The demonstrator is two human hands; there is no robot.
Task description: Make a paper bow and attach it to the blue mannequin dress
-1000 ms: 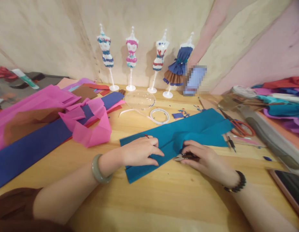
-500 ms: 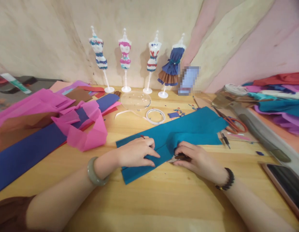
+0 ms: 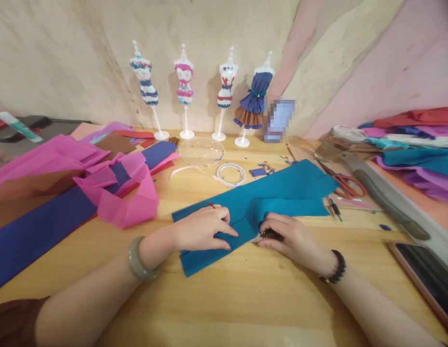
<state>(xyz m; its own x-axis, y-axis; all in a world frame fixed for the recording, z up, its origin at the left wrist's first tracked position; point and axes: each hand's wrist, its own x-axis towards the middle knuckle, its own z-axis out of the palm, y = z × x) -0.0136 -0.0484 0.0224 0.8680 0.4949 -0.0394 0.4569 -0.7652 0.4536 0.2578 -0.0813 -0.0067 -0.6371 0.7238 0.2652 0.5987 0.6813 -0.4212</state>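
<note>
A long teal sheet (image 3: pixel 281 183), thin and cloth-like, lies folded and slanted across the table. My left hand (image 3: pixel 205 229) rests flat on its near left part, fingers spread, pressing on it. At the sheet's near edge my right hand (image 3: pixel 292 238) is closed around a small brown-handled tool (image 3: pixel 272 234) with pale dots and a flat pale tip. That tip touches the fold of the sheet, and the hand covers most of the handle. Part of the teal sheet is raised and bent back above my right fingers.
Several small mannequins (image 3: pixel 183 82) stand along the wall, one dressed. A co-worker's hand (image 3: pixel 278 89) reaches down beside a blurred-out phone. Pink and blue sheets (image 3: pixel 128 212) lie left. Tape (image 3: pixel 231 174), orange-handled scissors (image 3: pixel 350 187), a pen (image 3: pixel 335 209) and a phone (image 3: pixel 422 274) lie about.
The view has shifted slightly, so everything sits a little further left. Both hands, the teal sheet and the brown-handled tool keep nearly the same positions relative to each other.
</note>
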